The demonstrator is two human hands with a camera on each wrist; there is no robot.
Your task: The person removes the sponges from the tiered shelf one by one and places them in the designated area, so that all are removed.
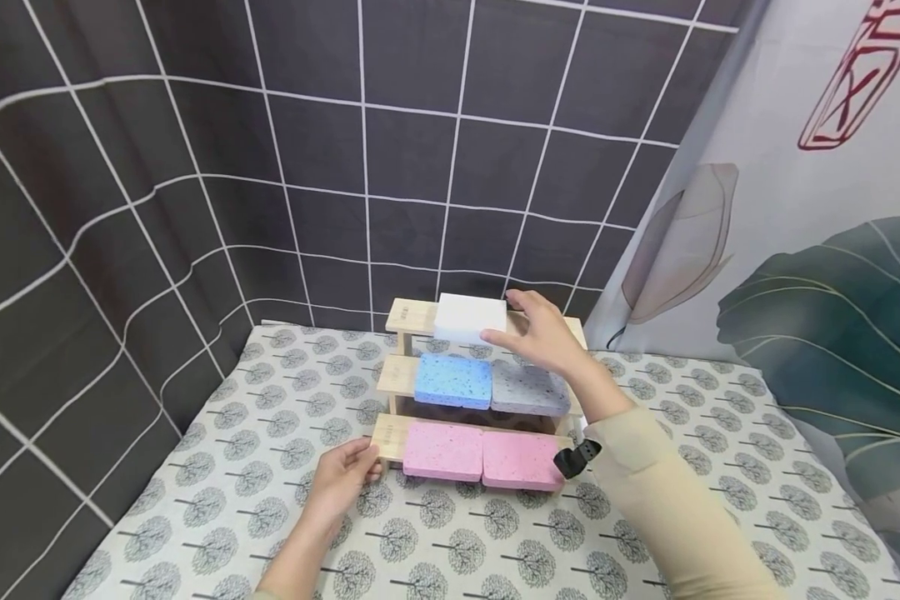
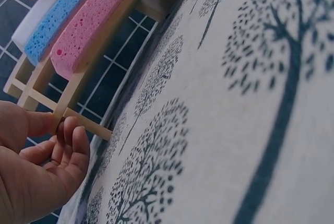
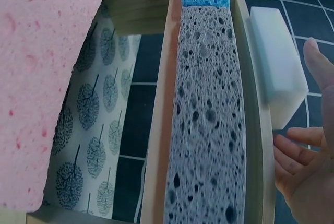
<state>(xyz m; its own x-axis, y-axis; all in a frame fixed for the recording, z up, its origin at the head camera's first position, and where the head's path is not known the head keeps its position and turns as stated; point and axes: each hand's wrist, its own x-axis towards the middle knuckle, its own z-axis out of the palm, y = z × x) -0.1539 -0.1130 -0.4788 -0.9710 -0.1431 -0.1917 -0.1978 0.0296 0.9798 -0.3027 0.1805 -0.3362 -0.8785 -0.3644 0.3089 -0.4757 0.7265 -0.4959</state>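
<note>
A three-tier wooden shelf (image 1: 394, 375) holds sponges on its steps. My left hand (image 1: 342, 473) pinches the left end of the lowest board between thumb and fingers, as the left wrist view shows. On the top board, left of its middle, lies a white sponge block (image 1: 468, 317). Beside that block's right end is my right hand (image 1: 543, 333), thumb and fingers spread; in the right wrist view a gap shows between thumb and block (image 3: 279, 65). A blue sponge (image 1: 453, 380) and a grey sponge (image 1: 530, 389) share the middle board. Two pink sponges (image 1: 444, 450) sit side by side on the lowest.
Under the shelf is a tablecloth (image 1: 270, 475) printed with trees. A dark curtain (image 1: 420, 150) with a white grid hangs behind and at the left; a pale printed curtain (image 1: 757, 192) hangs at the right. The right wrist bears a black camera (image 1: 576, 458).
</note>
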